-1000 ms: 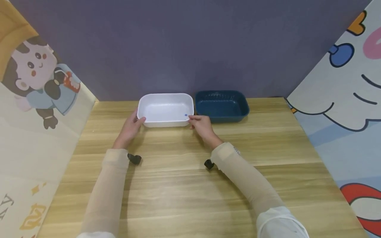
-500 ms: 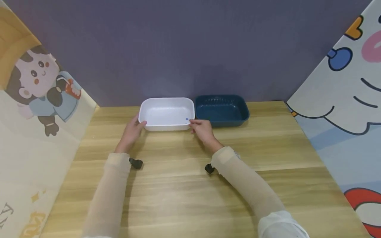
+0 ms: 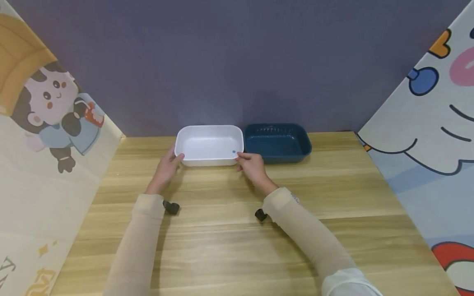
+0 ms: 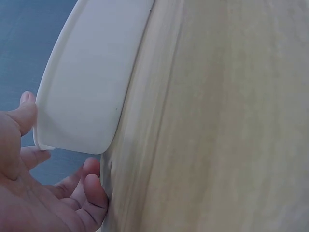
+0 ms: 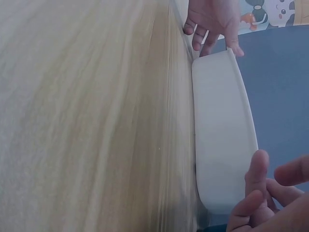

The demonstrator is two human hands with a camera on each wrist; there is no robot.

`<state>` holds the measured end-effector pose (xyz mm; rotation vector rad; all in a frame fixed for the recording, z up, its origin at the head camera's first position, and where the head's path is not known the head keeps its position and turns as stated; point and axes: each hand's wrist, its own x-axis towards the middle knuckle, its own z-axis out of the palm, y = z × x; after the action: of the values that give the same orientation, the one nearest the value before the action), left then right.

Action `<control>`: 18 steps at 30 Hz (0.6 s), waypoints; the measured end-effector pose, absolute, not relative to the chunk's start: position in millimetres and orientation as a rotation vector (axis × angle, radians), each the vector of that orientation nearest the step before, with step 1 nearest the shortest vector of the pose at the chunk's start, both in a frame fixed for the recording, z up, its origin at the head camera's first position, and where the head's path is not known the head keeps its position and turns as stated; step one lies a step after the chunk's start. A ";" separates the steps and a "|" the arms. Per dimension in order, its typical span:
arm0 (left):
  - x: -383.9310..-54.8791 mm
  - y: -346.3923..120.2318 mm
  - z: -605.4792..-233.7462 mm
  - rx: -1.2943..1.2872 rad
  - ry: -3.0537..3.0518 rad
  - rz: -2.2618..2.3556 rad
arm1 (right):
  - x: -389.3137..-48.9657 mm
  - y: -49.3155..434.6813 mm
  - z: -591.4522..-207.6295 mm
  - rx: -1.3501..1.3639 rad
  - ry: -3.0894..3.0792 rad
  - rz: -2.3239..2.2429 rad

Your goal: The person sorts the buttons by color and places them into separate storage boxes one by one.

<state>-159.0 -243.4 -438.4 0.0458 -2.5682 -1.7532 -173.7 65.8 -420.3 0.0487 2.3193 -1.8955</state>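
A white rectangular tub (image 3: 209, 144) stands empty on the wooden table (image 3: 229, 238), close to the back wall. My left hand (image 3: 175, 160) holds its near left corner. In the left wrist view the thumb (image 4: 24, 108) lies on the rim of the white tub (image 4: 91, 82) and the fingers (image 4: 91, 181) curl at its wall. My right hand (image 3: 242, 159) holds the near right corner, thumb on the rim. The right wrist view shows those fingers (image 5: 256, 176) against the tub's end (image 5: 222, 145), and the left hand (image 5: 212, 19) at the far end.
A dark blue tub (image 3: 277, 142) sits right beside the white one, on its right, also empty. A purple wall closes the back. Cartoon-printed panels (image 3: 44, 135) flank both sides of the table. Bare wood stretches between my arms and the front edge.
Both hands have stayed on the white tub's near corners. The tub looks slightly nearer the back wall, and the head view has tilted a little.
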 end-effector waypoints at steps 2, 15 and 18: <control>-159.2 -243.4 -439.8 0.055 -2.586 -1.738 | -173.7 65.5 -420.3 0.058 2.311 -1.914; -156.4 -242.2 -440.4 0.086 -2.694 -1.681 | -170.6 71.8 -420.5 0.051 2.321 -1.908; -155.2 -243.5 -438.1 0.108 -2.726 -1.648 | -168.3 73.6 -420.8 0.010 2.309 -1.889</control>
<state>-155.2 -243.5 -438.1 0.1076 -2.7258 -1.6482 -168.3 73.6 -420.8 0.0101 2.3088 -1.8893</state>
